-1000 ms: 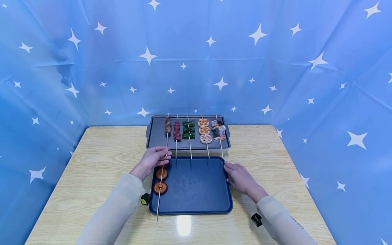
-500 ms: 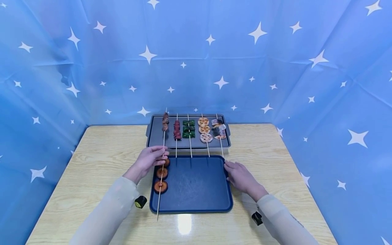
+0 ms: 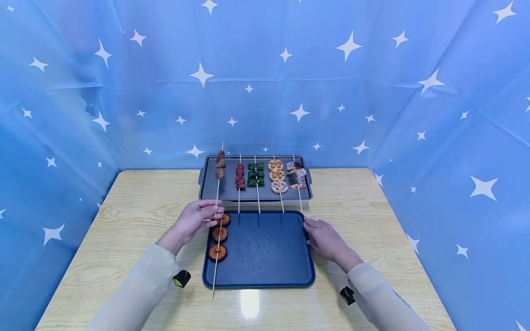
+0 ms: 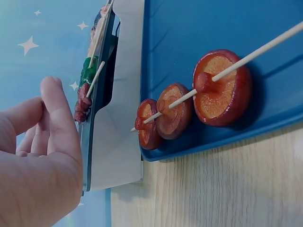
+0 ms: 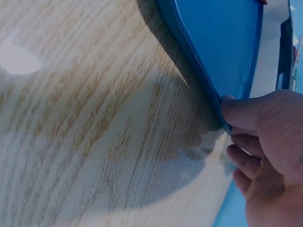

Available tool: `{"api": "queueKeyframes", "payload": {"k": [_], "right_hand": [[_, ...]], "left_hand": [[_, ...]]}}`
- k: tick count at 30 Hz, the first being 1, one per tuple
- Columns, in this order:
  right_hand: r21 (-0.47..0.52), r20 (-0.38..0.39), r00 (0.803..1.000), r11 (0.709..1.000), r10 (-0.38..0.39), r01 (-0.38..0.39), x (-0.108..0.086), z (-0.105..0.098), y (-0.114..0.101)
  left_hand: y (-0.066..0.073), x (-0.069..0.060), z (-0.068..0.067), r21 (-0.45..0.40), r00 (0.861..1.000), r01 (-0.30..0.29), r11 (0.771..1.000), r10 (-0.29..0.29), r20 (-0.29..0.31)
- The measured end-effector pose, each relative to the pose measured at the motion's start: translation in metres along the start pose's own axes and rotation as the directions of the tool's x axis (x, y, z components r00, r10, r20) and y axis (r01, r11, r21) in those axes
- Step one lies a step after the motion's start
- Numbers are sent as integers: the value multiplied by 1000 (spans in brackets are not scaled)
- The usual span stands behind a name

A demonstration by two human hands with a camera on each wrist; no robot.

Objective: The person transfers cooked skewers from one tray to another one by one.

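In the head view my left hand (image 3: 196,218) pinches the stick of a brown meat skewer (image 3: 220,165), whose meat end is above the left part of the grill pan (image 3: 211,191). The left wrist view shows thumb and forefinger together, with that skewer hidden by the hand. A mushroom skewer (image 4: 213,90) lies along the left side of the blue tray (image 3: 261,257), just under my left hand. My right hand (image 3: 327,239) grips the tray's right rim near its far corner. In the right wrist view the thumb (image 5: 241,111) lies on the rim, fingers below.
On the grill pan lie a red meat skewer (image 3: 240,177), a green pepper skewer (image 3: 256,174), a lotus root skewer (image 3: 276,175) and a fish skewer (image 3: 296,177), their sticks overhanging its front. A blue starred curtain (image 3: 265,92) surrounds the wooden table (image 3: 136,207).
My left hand has moved left and slightly towards me, carrying the brown meat skewer off to the left and up from the grill pan. The right hand and the tray stay put.
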State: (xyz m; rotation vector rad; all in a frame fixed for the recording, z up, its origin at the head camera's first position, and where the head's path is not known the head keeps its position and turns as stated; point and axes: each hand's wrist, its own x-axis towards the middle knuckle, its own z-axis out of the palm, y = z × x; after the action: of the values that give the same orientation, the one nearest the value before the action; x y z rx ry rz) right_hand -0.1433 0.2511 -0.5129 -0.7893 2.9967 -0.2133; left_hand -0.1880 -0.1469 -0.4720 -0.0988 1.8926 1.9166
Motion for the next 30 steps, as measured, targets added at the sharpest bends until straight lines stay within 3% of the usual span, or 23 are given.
{"api": "queueKeyframes", "payload": {"k": [12, 18, 25, 30], "right_hand": [[14, -5, 1000, 1000, 3, -3, 0, 2, 1], [12, -10, 1000, 1000, 6, -5, 0, 3, 1], [12, -12, 1000, 1000, 1, 0, 1, 4, 2], [16, -7, 1000, 1000, 7, -7, 1, 4, 2]], "left_hand": [[-5, -22, -10, 86, 1000, 11, 996, -12, 17], [-8, -33, -17, 87, 996, 13, 996, -21, 85], [-11, -49, -25, 114, 982, 48, 992, -68, 178], [-13, -59, -28, 130, 972, 68, 989, -95, 213]]}}
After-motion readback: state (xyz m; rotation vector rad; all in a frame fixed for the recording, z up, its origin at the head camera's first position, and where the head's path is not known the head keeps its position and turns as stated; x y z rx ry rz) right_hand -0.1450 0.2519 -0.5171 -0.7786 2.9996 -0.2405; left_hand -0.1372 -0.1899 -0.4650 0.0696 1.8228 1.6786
